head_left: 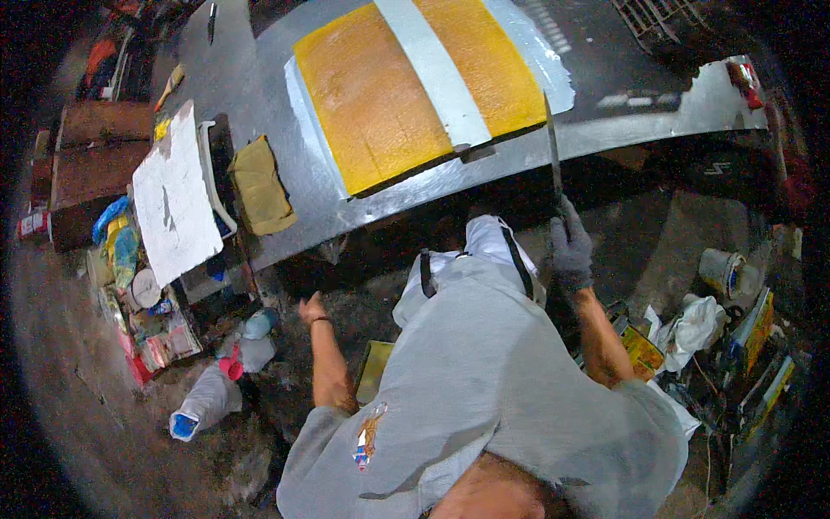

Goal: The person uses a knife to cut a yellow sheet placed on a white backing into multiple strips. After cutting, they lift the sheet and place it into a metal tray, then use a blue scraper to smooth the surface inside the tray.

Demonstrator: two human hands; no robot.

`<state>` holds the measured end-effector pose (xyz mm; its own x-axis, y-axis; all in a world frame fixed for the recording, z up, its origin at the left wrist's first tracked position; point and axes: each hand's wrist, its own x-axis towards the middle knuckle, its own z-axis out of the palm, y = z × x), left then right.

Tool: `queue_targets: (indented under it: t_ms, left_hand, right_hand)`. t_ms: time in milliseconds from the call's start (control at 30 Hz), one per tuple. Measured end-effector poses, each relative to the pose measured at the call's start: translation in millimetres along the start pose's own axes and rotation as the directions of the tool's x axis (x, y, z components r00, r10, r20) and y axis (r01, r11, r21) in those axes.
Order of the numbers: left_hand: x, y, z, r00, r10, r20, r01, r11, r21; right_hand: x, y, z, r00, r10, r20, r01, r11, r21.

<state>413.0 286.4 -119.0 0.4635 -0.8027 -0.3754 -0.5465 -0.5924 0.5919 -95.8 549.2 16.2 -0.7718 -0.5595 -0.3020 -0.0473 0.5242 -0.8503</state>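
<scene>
My right hand (571, 251), in a grey glove, is wrapped round the lower end of a long, thin dark blade (553, 156). The blade points up and away from me, its tip by the near right corner of a yellow-orange slab (380, 95). A pale flat strip (437, 73) lies across the slab from far to near, its near end reaching the slab's front edge. Beneath the slab, a whitish sheet (553, 73) shows on the grey metal table. Bare and with a dark band at the wrist, my left hand (313, 309) hangs below the table edge, fingers loosely apart, holding nothing.
A white sheet (177, 199) and a folded tan cloth (262, 186) lie at the table's left. Beside the table are a brown box (104, 138), a cluttered crate (160, 342) and a wrapped roll (206, 402). On the right floor stand a bucket (722, 272) and crumpled white plastic (692, 329).
</scene>
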Motion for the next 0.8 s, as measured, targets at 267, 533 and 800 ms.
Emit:
queue_targets:
  t_ms: [267,533,800]
  left_hand:
    - [-6,113,102,0.849,-0.184,0.495,0.521,0.138,-0.843]
    - [4,140,35,0.995,-0.028,0.092,0.096,0.252,-0.963]
    - [-99,400,164,0.552,0.834,0.019,-0.834,0.552,0.017]
  right_hand:
    - [49,-30,-25,0.996,-0.092,-0.011,0.092,0.996,-0.003]
    - [115,0,-55,0.988,-0.073,-0.138,0.054,0.990,-0.133]
    - [172,-25,15,0.968,-0.018,0.251,0.025,0.999,-0.024]
